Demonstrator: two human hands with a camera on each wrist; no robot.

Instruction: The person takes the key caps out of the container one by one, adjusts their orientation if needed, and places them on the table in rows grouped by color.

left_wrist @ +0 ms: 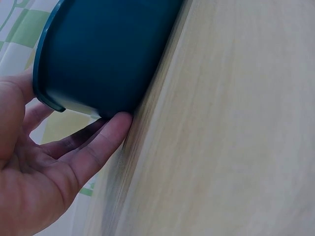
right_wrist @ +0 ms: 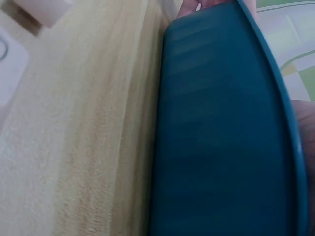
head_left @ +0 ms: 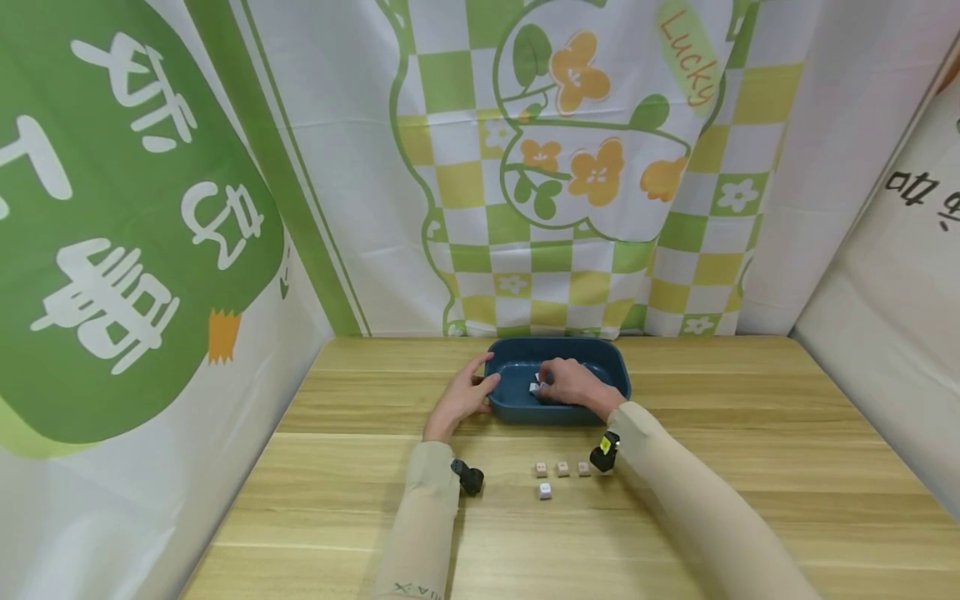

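Note:
A dark blue plastic basin [head_left: 517,414] stands at the back of the table. My left hand [head_left: 459,398] holds its left end, with digits over the rim and other fingers against the outside wall, as the left wrist view shows. Reaching over the near rim, my right hand [head_left: 576,385] has its fingers curled down inside and pinches a small keycap [head_left: 543,387] at the fingertips. Beside it in the basin lies a white keycap [head_left: 534,388]. In the right wrist view the basin's wall [right_wrist: 216,128] hides most of that hand.
On the wooden table [head_left: 337,500], in front of the basin, sit pale pinkish keycaps [head_left: 562,469] in a short row. A white keycap [head_left: 545,491] sits just nearer. A patterned cloth [head_left: 525,283] hangs behind the table's back edge, with more cloth at both sides.

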